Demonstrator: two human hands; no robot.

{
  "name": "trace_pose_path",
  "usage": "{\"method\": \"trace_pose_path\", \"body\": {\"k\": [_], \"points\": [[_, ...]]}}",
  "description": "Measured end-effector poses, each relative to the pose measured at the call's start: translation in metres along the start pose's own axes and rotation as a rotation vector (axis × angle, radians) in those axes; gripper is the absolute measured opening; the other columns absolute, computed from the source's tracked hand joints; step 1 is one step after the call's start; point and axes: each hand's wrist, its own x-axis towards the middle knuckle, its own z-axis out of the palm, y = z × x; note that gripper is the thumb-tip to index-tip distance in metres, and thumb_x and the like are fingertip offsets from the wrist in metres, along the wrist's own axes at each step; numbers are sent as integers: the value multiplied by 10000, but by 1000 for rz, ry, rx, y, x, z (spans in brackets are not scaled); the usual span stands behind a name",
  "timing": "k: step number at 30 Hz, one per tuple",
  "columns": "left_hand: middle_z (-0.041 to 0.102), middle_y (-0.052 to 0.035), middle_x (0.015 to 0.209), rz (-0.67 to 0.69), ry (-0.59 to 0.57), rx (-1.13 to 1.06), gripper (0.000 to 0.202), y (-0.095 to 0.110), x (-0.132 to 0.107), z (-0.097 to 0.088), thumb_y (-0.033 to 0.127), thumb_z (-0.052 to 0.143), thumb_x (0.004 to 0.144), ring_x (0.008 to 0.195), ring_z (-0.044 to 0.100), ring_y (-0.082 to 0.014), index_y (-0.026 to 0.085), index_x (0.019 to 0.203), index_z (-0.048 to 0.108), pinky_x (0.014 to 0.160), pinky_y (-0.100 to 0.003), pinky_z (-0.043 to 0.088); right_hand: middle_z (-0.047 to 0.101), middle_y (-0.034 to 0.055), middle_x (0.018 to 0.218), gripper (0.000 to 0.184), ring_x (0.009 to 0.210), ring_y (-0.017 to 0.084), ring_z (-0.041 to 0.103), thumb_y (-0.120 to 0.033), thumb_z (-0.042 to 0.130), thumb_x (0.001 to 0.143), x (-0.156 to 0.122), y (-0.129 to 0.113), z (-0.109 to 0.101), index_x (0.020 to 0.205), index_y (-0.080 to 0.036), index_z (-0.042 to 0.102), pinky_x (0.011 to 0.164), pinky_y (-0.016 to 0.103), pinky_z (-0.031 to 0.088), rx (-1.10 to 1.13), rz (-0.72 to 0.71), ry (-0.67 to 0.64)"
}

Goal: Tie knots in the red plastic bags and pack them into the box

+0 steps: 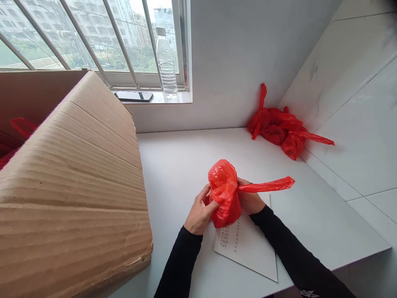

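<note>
Between my two hands is a filled red plastic bag (225,194), raised above the white table, its twisted tail stretching out to the right. My left hand (200,211) grips its left side, the thumb pressed on the front. On the other side my right hand (250,198) holds the bag near the base of the tail; most of those fingers are hidden behind the plastic. What the bag contains cannot be seen. Below it lies a sheet of paper (252,252) with columns of handwritten figures, partly covered by the bag and my right hand.
A large cardboard box (93,174) stands at the left, with red plastic inside. More tied red bags (274,126) are heaped in the back corner. A phone (135,97) and a clear bottle (167,70) are on the windowsill. The table (322,219) ends at the front right.
</note>
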Motion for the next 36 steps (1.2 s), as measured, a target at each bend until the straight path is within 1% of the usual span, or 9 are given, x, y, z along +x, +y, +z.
{"method": "trace_pose_path", "body": {"k": [5, 9, 12, 15, 19, 25, 28, 31, 36], "points": [[714, -93, 1099, 59, 112, -34, 420, 4, 0, 2, 307, 806, 740, 1000, 672, -240, 204, 1115, 647, 898, -329, 509, 638, 32, 737, 261, 637, 178, 554, -401, 814, 731, -3, -5, 3, 790, -200, 658, 626, 329, 491, 55, 14, -37], [736, -62, 1055, 122, 241, -81, 537, 0, 5, -3, 292, 873, 627, 972, 688, -244, 211, 1109, 652, 861, -321, 532, 668, 42, 876, 317, 710, 172, 581, -496, 686, 854, -5, -2, 2, 1004, -217, 677, 661, 300, 495, 44, 27, -74], [745, -62, 1033, 124, 324, -84, 496, -4, 7, -7, 318, 859, 651, 955, 699, -244, 200, 1090, 660, 876, -341, 534, 676, 69, 1055, 367, 886, 205, 627, -476, 692, 855, -6, -3, 3, 1123, -228, 659, 766, 311, 509, 34, 37, -138], [753, -77, 987, 92, 329, -63, 509, -5, 7, -8, 346, 865, 643, 933, 704, -257, 175, 1081, 669, 853, -348, 536, 682, 79, 1089, 392, 925, 219, 637, -413, 768, 793, -6, -3, 3, 1114, -220, 656, 779, 311, 510, 51, 42, -175], [757, -84, 920, 55, 312, -51, 479, -6, 6, -7, 356, 895, 596, 883, 704, -258, 145, 978, 696, 788, -328, 536, 702, 67, 992, 389, 810, 197, 642, -364, 826, 719, -3, -2, 3, 1033, -199, 665, 693, 287, 499, 99, 74, -141], [758, -98, 922, 10, 314, -66, 375, -7, 7, -6, 359, 848, 681, 855, 703, -244, 132, 953, 723, 754, -307, 522, 696, 34, 882, 265, 707, 169, 622, -378, 771, 792, -3, -1, 5, 967, -209, 668, 703, 313, 504, 113, 72, -86], [760, -79, 915, 4, 315, -98, 398, -9, 8, -6, 380, 844, 688, 856, 700, -232, 149, 990, 727, 771, -310, 523, 706, 44, 984, 316, 816, 192, 661, -397, 750, 820, -4, -2, 6, 1067, -230, 647, 737, 310, 527, 138, 74, -61], [753, -70, 811, -10, 319, -130, 379, -11, 8, -7, 436, 818, 712, 827, 697, -238, 133, 925, 738, 764, -329, 530, 699, 70, 1098, 401, 937, 220, 678, -425, 725, 842, -4, -4, 6, 1170, -239, 590, 750, 303, 552, 124, 106, -99], [727, -66, 712, -20, 343, -171, 349, -10, 8, -6, 452, 762, 769, 816, 688, -250, 121, 876, 735, 743, -339, 531, 694, 46, 1073, 557, 923, 207, 682, -389, 728, 851, -5, -4, 8, 1302, -302, 414, 814, 341, 554, 125, 41, -87]]}}
